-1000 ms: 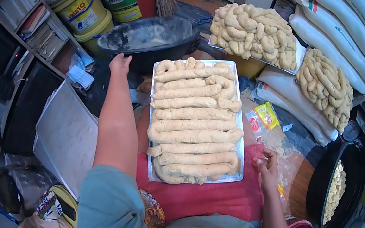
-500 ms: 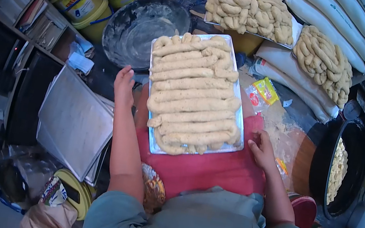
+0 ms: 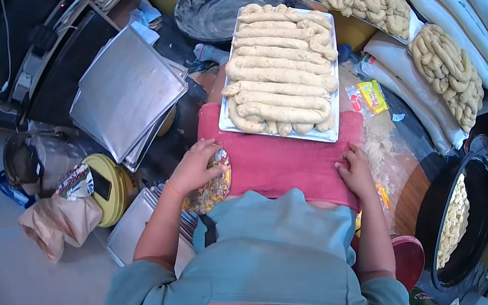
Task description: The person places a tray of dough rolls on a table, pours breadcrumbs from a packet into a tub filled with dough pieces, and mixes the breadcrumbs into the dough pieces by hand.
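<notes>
A metal tray [image 3: 333,132] lies over my knees, bearing rows of long pale dough ropes [image 3: 280,77]. Beneath its near end a red cloth [image 3: 281,165] covers my lap. My left hand [image 3: 197,165] is at the cloth's left edge, beside a patterned orange fabric, with its fingers apart and nothing in them. On the right, my right hand [image 3: 355,171] rests on the cloth's edge, fingers spread and empty, just below the tray's near right corner.
Flat metal trays [image 3: 127,93] are stacked at the left. A dark basin [image 3: 224,5] stands behind the tray. Heaped dough [image 3: 359,0], more dough [image 3: 447,71] and white sacks [image 3: 467,35] are at the back right. A black tub [image 3: 477,220] holds pale pieces at the right.
My left hand has come back from near the basin to the cloth's left edge. My right hand stays by the cloth's right side. The view has tilted down, so the tray appears higher.
</notes>
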A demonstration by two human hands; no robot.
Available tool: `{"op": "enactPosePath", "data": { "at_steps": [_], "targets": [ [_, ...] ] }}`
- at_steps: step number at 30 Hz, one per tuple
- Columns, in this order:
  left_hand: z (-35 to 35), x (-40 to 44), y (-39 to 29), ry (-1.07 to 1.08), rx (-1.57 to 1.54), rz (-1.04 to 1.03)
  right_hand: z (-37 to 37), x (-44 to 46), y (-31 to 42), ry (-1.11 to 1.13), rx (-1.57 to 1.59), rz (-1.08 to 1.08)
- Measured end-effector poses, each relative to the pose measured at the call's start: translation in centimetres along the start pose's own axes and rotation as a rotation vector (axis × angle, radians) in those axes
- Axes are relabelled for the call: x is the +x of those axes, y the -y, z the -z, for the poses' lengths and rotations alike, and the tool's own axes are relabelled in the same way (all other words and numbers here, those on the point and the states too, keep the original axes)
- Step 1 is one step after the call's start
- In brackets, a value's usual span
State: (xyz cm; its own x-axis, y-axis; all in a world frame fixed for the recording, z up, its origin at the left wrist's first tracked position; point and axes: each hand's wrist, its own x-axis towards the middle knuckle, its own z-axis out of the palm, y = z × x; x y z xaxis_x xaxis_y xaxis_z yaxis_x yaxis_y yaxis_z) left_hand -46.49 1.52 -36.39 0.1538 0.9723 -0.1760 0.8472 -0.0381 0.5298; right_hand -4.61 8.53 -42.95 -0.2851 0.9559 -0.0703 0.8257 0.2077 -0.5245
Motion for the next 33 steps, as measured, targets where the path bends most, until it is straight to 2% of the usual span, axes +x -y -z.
{"op": "enactPosePath", "data": {
  "at_steps": [3,4,7,8,11,14,16,17,19,22,23,25,26,29,32,33],
  "targets": [
    [-1.0,-2.9,-1.1,0.019,0.073,-0.05,-0.5,-0.6,-0.8,-0.021,0.093,0.021],
    [-1.7,-3.6,-1.0,-0.105,0.164,-0.129,-0.4,-0.8,-0.8,-0.025,0.116,0.02],
    [-1.4,-4.8,0.0,0.013,-0.045,0.043,-0.2,-0.8,-0.6,-0.016,0.18,0.057],
    [-0.9,-5.6,-0.5,-0.097,-0.076,0.026,-0.1,-0.8,-0.6,-0.005,0.196,0.072],
    [2.1,-7.5,-1.2,-0.205,-0.211,0.262,0.0,-0.9,-0.3,0.007,0.227,0.09],
    [6.2,-9.8,-1.0,-0.387,-0.112,0.328,1.2,-0.7,1.1,0.116,0.216,0.05],
    [8.6,-12.0,-1.4,-0.361,0.088,0.403,0.7,-0.5,0.8,0.109,0.207,0.114],
    [9.6,-13.2,-0.9,-0.252,0.176,0.486,0.7,-0.6,0.7,0.103,0.199,0.138],
    [10.1,-15.1,-0.5,-0.254,0.26,0.582,1.2,-0.7,0.7,0.142,0.187,0.096],
    [9.2,-16.0,0.2,-0.318,0.472,0.456,1.4,-0.8,0.6,0.082,0.209,0.098],
    [9.0,-15.2,-0.4,-0.279,0.166,0.482,1.2,-1.0,0.4,0.046,0.221,0.108],
    [6.0,-12.7,-0.5,-0.324,0.154,0.251,-0.2,-0.8,-0.3,-0.02,0.083,0.198],
    [4.8,-11.0,-1.5,-0.266,0.137,0.173,-0.6,-0.8,-0.5,-0.05,0.012,0.242],
    [-0.5,-5.8,-3.8,-0.129,0.247,-0.007,-0.5,-0.3,0.2,-0.024,-0.036,0.325],
    [-3.5,-3.0,-6.9,-0.116,0.372,-0.073,0.7,-0.2,1.0,0.21,0.206,0.156],
    [-3.9,-2.5,-6.7,-0.011,0.362,-0.064,1.3,-0.7,1.4,0.204,0.244,0.151]
  ]
}}
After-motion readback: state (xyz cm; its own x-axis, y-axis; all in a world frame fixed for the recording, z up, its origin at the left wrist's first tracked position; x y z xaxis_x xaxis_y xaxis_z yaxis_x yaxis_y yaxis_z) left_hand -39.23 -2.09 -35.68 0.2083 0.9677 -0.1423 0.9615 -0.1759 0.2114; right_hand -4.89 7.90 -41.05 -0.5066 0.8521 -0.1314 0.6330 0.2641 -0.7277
